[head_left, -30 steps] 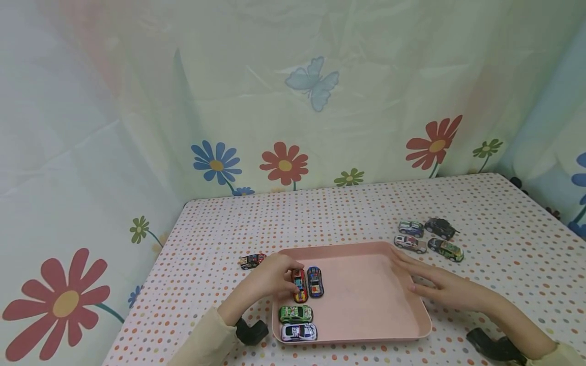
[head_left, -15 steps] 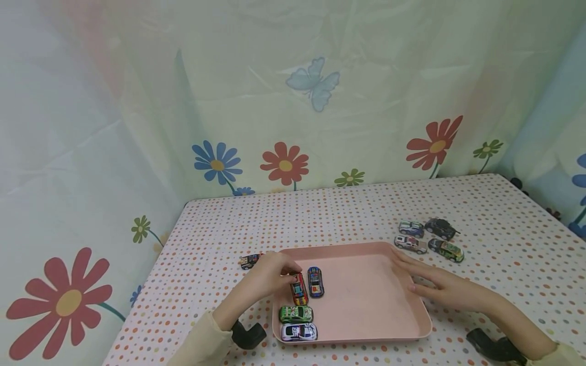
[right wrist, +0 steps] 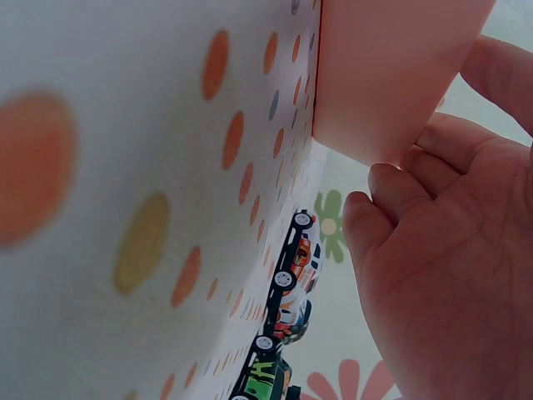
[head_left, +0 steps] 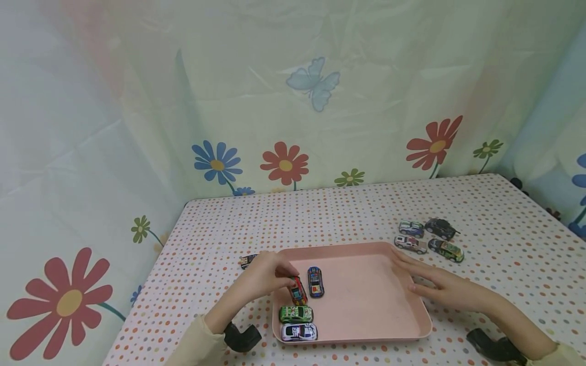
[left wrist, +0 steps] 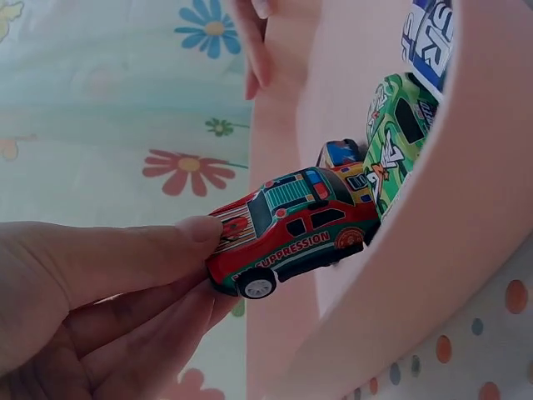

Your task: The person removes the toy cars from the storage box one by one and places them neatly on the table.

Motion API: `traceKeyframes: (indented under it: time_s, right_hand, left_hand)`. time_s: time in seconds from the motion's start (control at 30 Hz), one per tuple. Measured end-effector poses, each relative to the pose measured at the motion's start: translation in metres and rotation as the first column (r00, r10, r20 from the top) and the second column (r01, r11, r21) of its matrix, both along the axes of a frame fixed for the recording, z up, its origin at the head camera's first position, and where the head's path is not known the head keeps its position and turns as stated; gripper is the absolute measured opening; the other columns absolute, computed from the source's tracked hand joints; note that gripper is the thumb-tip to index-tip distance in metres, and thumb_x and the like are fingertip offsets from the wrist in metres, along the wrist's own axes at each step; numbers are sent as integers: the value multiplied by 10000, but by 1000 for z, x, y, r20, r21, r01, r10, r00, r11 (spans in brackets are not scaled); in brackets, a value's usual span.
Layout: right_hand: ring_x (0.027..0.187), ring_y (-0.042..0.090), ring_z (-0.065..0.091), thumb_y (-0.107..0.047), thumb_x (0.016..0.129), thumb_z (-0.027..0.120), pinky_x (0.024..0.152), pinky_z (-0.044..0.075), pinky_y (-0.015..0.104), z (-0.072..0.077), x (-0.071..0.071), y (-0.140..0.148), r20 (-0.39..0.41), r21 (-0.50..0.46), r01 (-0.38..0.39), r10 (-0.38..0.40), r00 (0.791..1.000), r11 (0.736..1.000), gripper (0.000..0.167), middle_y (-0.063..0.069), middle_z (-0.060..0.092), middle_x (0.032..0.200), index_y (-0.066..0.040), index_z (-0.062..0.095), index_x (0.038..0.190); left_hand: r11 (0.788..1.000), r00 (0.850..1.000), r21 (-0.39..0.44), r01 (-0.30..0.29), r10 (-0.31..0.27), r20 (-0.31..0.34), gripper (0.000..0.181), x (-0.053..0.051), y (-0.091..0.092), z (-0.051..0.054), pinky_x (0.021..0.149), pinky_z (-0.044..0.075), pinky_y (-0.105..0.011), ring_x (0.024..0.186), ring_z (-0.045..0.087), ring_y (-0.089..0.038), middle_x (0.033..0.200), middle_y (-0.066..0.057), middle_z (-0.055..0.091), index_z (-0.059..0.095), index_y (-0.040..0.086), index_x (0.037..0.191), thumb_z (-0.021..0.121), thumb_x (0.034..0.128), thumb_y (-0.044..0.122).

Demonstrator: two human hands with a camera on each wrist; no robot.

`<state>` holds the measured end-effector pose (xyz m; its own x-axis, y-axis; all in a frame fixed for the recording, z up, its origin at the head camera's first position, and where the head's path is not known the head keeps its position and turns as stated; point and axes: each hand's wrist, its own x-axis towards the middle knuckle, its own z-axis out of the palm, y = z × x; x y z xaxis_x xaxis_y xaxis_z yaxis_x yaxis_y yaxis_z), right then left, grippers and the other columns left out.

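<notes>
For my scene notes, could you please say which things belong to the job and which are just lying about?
Seemingly the job:
red car, pinched by left hand
pink tray, touched by right hand
blue car, green car, white car

Seemingly lying about:
four cars, back right
lone car, left

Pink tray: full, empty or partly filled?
Partly filled: blue car, green car and white car sit left in the pink tray; its right side is bare.

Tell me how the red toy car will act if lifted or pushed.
The red toy car would probably roll easily on its wheels, though the green car near its end could stop it. It seems stiff: its body shows no bend where pinched. It is likely light, as the left grip holds it by one end.
</notes>
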<state>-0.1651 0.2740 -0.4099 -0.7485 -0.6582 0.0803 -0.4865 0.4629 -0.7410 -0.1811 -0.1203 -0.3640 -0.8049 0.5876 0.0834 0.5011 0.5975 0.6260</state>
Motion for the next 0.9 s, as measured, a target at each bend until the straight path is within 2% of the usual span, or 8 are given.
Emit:
traceKeyframes:
  time_s: [0.3,0.37,0.43,0.5,0.63,0.8,0.9]
  right_hand:
    - [1302,-98,39,-184,992,475,968,209,118,-2,-1,2,15,10,10,-10,1000,1000,503,173,91,1532,-71,325,1458]
    - [1304,-94,43,-190,991,478,970,222,126,-2,-1,2,8,16,16,-16,1000,1000,504,167,100,1532,-74,328,1458]
    - [1309,-86,49,-185,990,480,972,225,128,-2,-1,2,0,12,15,-15,1000,1000,502,167,106,1531,-72,331,1456]
    - [1311,-86,48,-178,991,477,970,217,118,-2,-1,2,-3,5,5,-5,1000,1000,500,172,101,1530,-69,330,1456]
    - [1312,-93,36,-146,995,463,963,190,90,-3,-1,2,1,-18,-27,27,1000,999,497,198,76,1527,-52,311,1459]
    - [1315,-91,42,-153,992,474,969,214,102,-3,-2,2,-11,-6,-20,20,1000,1000,501,204,89,1524,-52,317,1457]
    - [1316,-88,43,-166,990,479,969,231,112,-3,-2,2,-20,7,-6,6,1000,1000,504,195,101,1525,-59,322,1457]
  left_hand:
    - [998,1000,69,-2,1,8,140,-1,-16,-11,670,524,-201,785,658,-125,869,-43,701,726,20,933,734,795,35]
    - [994,999,104,-36,31,42,143,-2,-20,-14,668,529,-213,784,656,-124,875,-33,699,730,31,940,736,801,63]
    - [983,991,158,-97,80,107,154,-3,-25,-18,664,535,-234,781,653,-127,884,-28,696,732,40,952,736,808,94]
    - [958,971,225,-179,135,199,175,-5,-30,-20,676,542,-265,791,653,-138,905,-39,695,728,34,974,731,817,111]
    - [881,921,344,-323,209,329,239,-9,-47,-18,751,543,-368,832,658,-187,942,-100,690,704,-16,1023,722,830,123]
    - [803,871,385,-455,311,380,283,-10,-75,-17,831,502,-453,873,639,-217,976,-126,675,679,-48,1063,715,836,117]
    - [773,834,353,-527,391,390,286,-10,-89,-20,827,504,-422,883,622,-203,989,-103,665,684,-30,1068,718,835,133]
